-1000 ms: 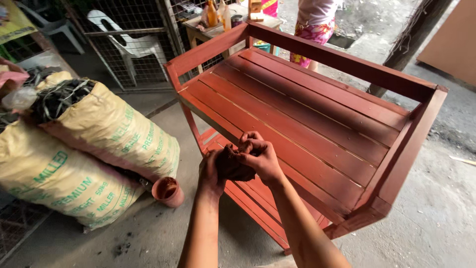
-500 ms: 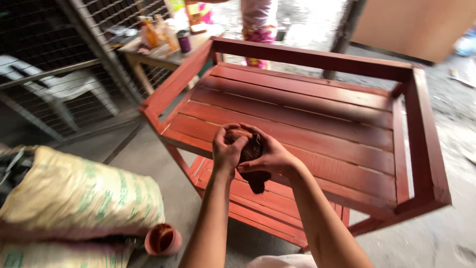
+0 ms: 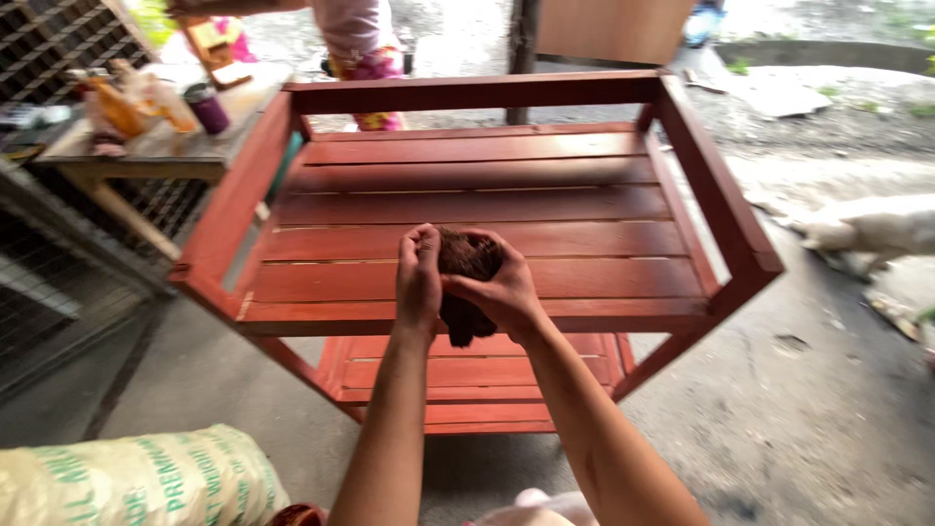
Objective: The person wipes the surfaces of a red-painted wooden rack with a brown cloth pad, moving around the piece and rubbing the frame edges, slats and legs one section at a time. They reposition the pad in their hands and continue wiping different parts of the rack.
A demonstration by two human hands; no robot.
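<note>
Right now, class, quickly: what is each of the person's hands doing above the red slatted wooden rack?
Left hand: closed on the dark brown crumpled cloth.
Right hand: closed on the same cloth, gripping from the other side.

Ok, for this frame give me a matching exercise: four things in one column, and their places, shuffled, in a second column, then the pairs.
Things:
1. dark brown rag
2. red slatted wooden rack
3. printed sack
4. purple cup

Places:
A. on the small table at upper left
B. bunched between the left hand and right hand
C. at the bottom left corner
D. standing on the concrete floor, filling the middle

Pairs: 1-B, 2-D, 3-C, 4-A
</note>
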